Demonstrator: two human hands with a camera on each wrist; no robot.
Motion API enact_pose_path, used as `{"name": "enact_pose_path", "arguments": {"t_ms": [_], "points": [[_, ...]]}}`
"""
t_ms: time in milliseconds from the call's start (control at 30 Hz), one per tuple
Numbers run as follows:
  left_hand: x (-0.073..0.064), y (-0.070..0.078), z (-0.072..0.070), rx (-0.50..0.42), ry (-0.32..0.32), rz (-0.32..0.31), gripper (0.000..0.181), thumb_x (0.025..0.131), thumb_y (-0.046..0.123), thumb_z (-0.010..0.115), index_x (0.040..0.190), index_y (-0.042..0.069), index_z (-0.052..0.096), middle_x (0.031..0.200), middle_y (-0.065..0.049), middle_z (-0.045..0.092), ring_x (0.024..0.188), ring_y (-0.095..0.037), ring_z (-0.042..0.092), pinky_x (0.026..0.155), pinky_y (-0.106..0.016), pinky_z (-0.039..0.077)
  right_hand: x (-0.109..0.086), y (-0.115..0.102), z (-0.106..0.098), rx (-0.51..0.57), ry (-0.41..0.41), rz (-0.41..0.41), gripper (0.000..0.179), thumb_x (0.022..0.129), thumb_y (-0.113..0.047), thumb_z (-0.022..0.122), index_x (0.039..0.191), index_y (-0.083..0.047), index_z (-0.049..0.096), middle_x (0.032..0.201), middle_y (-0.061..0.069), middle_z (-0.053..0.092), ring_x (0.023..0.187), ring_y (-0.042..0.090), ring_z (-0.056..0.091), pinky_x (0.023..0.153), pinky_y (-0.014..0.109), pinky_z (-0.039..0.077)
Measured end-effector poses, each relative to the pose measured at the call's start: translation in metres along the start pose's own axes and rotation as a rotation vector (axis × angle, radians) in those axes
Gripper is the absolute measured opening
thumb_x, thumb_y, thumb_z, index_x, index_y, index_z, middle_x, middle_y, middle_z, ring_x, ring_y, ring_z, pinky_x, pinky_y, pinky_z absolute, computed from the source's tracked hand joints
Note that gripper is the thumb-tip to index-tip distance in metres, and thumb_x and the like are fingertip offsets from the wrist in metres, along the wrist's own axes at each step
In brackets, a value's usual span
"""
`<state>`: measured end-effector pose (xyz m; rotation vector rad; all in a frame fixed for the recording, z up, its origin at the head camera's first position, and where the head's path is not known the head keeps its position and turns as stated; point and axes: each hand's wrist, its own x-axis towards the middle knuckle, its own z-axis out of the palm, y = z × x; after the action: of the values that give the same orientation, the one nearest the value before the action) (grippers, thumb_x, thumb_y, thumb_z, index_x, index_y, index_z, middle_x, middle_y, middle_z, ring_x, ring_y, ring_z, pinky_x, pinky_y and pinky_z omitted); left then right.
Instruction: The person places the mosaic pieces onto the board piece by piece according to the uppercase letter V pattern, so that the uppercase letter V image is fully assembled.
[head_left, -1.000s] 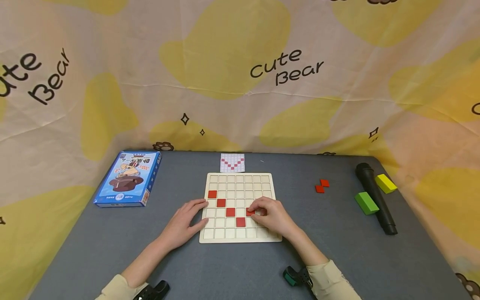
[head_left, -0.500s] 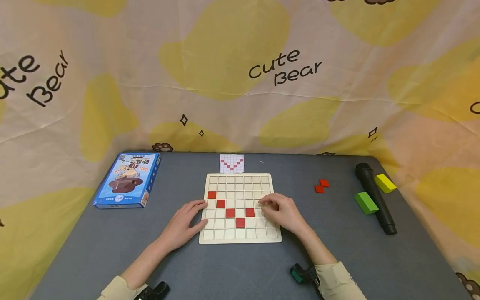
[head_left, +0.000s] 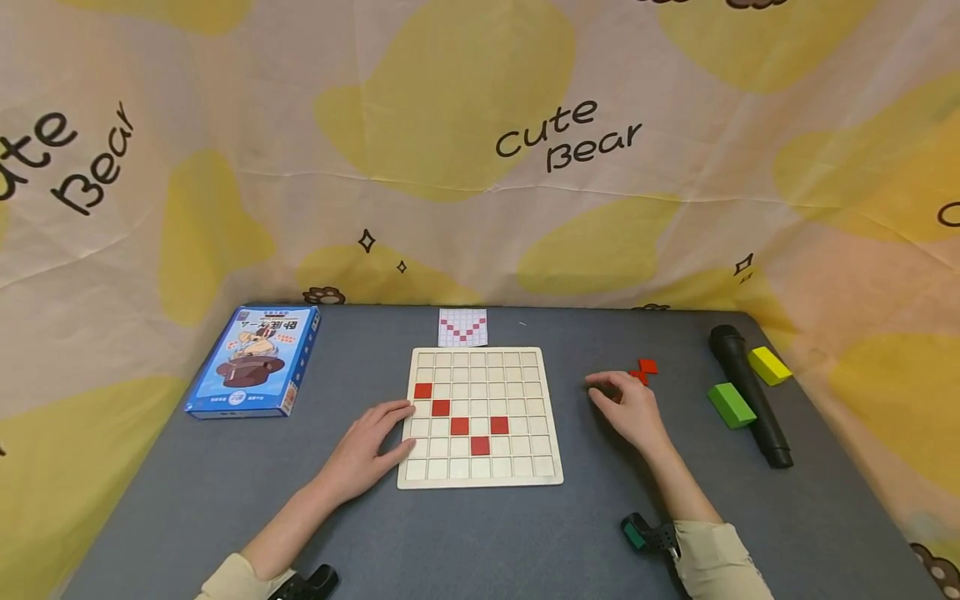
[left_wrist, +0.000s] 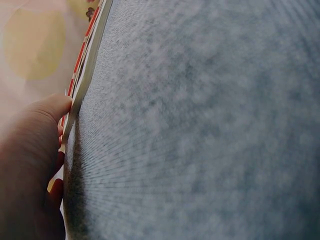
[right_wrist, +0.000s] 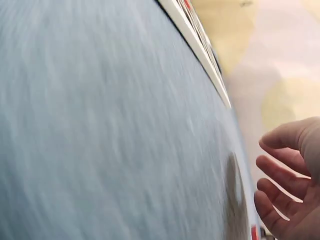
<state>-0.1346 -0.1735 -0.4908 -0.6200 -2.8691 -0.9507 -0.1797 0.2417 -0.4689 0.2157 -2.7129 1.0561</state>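
A cream grid board lies on the table with several red square tiles in its cells. Along the board's left edge rests my left hand, thumb and fingertips touching the rim. In the left wrist view its thumb is against the board's edge. My right hand is off the board to the right, above the table, fingers loosely bent and holding nothing. Just beyond its knuckles lie two loose red tiles, one in plain sight, the other partly hidden by the hand.
Behind the board lies a small pattern card with a pink V of squares. A blue box is at the left. At the right are a black microphone, a green block and a yellow block.
My right hand has let go of a red tile in the board's grid and moved right, toward the loose tiles. My left hand has stayed at the board's left edge.
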Motion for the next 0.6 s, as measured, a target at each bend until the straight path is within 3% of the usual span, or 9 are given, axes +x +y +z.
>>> {"name": "enact_pose_path", "arguments": {"t_ms": [200,333,600], "points": [[-0.001,0.000,0.000,0.001,0.001,0.001,0.054,0.092,0.032,0.068,0.139,0.010,0.054,0.141,-0.007,0.050,0.128,-0.028,0.046,0.102,-0.054,0.036,0.003,0.021,-0.020,-0.065,0.049,0.025,0.023,0.088,-0.004,0.064,0.110,0.000,0.070,0.112,0.023,0.064,0.100,0.041,0.054,0.090,0.056,0.036],[-0.001,0.000,0.000,0.008,0.002,-0.003,0.054,0.092,0.032,0.069,0.139,0.010,0.054,0.141,-0.007,0.050,0.127,-0.028,0.047,0.102,-0.054,0.036,0.006,0.032,-0.030,-0.105,0.036,0.068,0.027,0.088,-0.002,0.059,0.113,0.002,0.068,0.122,0.028,0.058,0.112,0.048,0.048,0.097,0.060,0.032],[-0.001,0.000,0.000,0.006,0.000,-0.001,0.054,0.092,0.033,0.069,0.139,0.011,0.054,0.141,-0.006,0.050,0.127,-0.027,0.047,0.102,-0.054,0.036,0.010,0.042,-0.038,-0.149,-0.016,0.082,0.032,0.085,0.003,0.056,0.115,0.003,0.066,0.123,0.030,0.056,0.111,0.049,0.047,0.096,0.061,0.034]]}}
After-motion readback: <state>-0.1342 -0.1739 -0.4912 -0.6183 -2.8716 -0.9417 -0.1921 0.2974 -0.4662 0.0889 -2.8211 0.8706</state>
